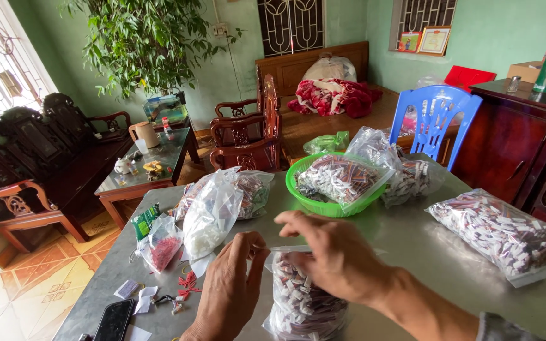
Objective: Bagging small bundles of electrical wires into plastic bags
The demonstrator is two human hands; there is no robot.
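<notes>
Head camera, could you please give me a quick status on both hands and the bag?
Left hand and right hand both pinching top edge of clear bag, full of small pieces. Bag upright on metal table. Green basket behind, apart.

Clear plastic bag [301,303], full of small red/white pcs, stands upright on metal surface [424,252]; top edge pinched flat.

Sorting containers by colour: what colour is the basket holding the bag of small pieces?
Bright green basket, seen best in the head view.
</notes>
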